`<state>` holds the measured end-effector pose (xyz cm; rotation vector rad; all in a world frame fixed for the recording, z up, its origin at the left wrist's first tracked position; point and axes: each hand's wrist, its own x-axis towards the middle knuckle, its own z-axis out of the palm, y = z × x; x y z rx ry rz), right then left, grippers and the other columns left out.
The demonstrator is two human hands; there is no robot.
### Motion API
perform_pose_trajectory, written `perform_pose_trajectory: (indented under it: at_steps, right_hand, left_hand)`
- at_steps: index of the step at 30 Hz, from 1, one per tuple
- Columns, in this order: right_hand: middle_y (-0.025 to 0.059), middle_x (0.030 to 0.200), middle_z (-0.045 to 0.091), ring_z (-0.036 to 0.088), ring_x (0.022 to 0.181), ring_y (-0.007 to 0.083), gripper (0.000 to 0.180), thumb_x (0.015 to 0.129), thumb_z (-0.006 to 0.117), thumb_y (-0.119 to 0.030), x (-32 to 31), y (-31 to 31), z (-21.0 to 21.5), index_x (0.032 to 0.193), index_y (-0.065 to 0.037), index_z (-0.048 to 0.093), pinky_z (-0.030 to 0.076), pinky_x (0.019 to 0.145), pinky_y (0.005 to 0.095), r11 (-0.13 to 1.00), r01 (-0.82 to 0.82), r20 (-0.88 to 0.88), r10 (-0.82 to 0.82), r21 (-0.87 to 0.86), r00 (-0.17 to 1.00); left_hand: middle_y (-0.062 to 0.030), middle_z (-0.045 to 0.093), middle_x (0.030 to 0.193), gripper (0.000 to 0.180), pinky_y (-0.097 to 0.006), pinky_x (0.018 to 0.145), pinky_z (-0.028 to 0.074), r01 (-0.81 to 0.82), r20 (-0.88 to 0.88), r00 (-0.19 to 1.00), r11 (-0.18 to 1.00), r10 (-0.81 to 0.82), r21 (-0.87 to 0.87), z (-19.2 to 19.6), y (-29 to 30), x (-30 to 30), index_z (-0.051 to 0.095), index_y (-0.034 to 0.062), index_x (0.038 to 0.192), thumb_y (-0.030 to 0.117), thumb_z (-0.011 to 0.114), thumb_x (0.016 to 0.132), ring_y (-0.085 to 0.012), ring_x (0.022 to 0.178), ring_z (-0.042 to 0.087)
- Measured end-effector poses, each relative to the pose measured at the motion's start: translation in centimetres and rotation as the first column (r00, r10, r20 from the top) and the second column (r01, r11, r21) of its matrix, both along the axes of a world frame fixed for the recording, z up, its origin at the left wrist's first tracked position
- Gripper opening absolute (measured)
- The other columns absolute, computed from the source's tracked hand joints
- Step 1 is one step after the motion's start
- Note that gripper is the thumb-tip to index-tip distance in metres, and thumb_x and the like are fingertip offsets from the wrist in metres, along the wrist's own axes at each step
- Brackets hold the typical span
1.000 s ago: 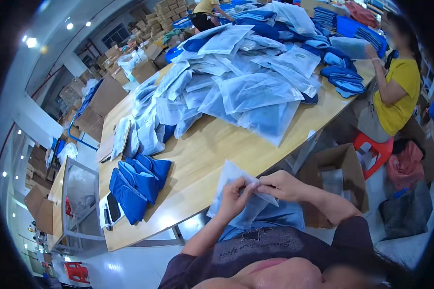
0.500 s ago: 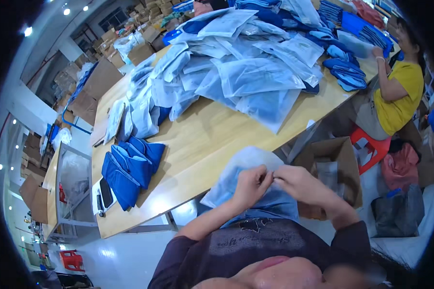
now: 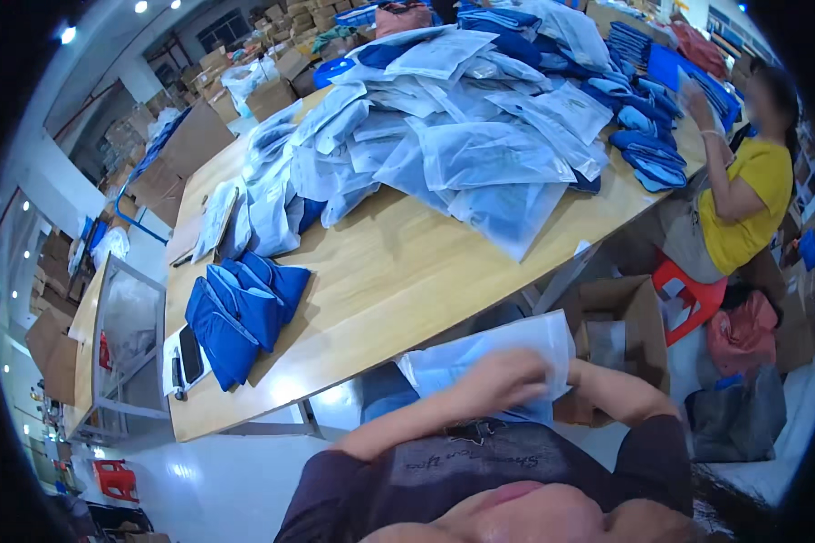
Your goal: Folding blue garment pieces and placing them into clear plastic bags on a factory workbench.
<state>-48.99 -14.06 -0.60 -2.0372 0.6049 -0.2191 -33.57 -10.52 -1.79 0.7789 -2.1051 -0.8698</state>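
Observation:
A frosted plastic bag (image 3: 453, 353) with something pale blue inside is held up in front of my body, just off the near edge of the table. My left hand (image 3: 514, 373) lies across the front of the bag, near its right part; its fingers are smeared by motion. At the bag's right edge my right hand (image 3: 581, 376) grips it, with the fingers mostly hidden behind the plastic. Folded blue garments (image 3: 244, 317) lie stacked on the table to the left. Behind them spreads a big heap of similar filled bags (image 3: 489, 154).
The wooden table (image 3: 371, 299) fills the middle. A dark phone (image 3: 191, 353) lies at its left edge. To my right stand an open cardboard box (image 3: 647, 335) and a red stool (image 3: 693, 294). A person in a yellow shirt (image 3: 747, 208) sits at the table's right side.
The bag has turned flatter, with its right corner raised. My hands, pinched together before, have come apart: the right moved to the bag's edge, the left over its front. The other person's hand has lifted.

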Motion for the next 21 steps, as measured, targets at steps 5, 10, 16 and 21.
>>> perform_pose_trajectory:
  at_steps: [5, 10, 16, 21]
  right_hand:
    - [0.004, 0.082, 0.061, 0.053, 0.067, 0.0172, 0.011, 0.076, 0.06, -0.006, -3.3, -2.2, -1.3, 0.086, -0.004, 0.062, 0.043, 0.064, 0.0283, 0.998, -0.064, 0.214, 0.06, 0.011, 0.975]
    - [0.0011, 0.081, 0.061, 0.052, 0.066, 0.0141, 0.012, 0.077, 0.061, -0.008, 3.0, -5.2, 1.1, 0.088, -0.005, 0.065, 0.043, 0.064, 0.0251, 0.988, -0.149, 0.396, 0.147, -0.026, 0.906]
    - [-0.0015, 0.077, 0.058, 0.047, 0.061, 0.0091, 0.013, 0.082, 0.061, -0.009, 9.1, -10.0, 2.4, 0.093, -0.003, 0.063, 0.04, 0.057, 0.0217, 0.943, -0.016, 0.416, -0.132, 0.334, 0.9]
    - [0.0016, 0.074, 0.057, 0.051, 0.058, 0.0091, 0.019, 0.085, 0.059, -0.015, 11.3, -18.2, -5.5, 0.099, -0.002, 0.055, 0.041, 0.048, 0.0225, 0.798, 0.307, 0.215, -0.47, 0.519, 0.856]
  left_hand:
    - [-0.0159, 0.045, 0.127, 0.069, -0.036, 0.092, 0.039, -0.558, -0.162, 0.801, 0.816, 0.577, 0.148, -5.1, 1.5, 10.8, 0.049, -0.0014, 0.12, 0.029, 0.078, 0.066, -0.0307, 0.107, 0.05]
    - [-0.0043, 0.06, 0.073, 0.025, -0.025, 0.062, 0.043, -0.562, -0.082, 0.688, 0.601, 0.721, 0.568, -6.2, 7.6, 15.6, 0.063, -0.0011, 0.09, 0.012, 0.071, 0.07, -0.0137, 0.066, 0.051]
    - [-0.0007, 0.053, 0.065, 0.009, -0.021, 0.059, 0.038, -0.863, -0.088, 0.213, 0.23, 0.973, 0.45, -4.5, 18.0, 24.1, 0.058, 0.0008, 0.074, 0.006, 0.059, 0.081, -0.0093, 0.062, 0.044]
    - [-0.0089, 0.06, 0.092, 0.022, -0.025, 0.07, 0.044, -0.885, -0.164, -0.099, -0.012, 0.982, 0.466, -7.1, 25.4, 28.2, 0.057, 0.0014, 0.102, 0.016, 0.059, 0.086, -0.0144, 0.076, 0.053]
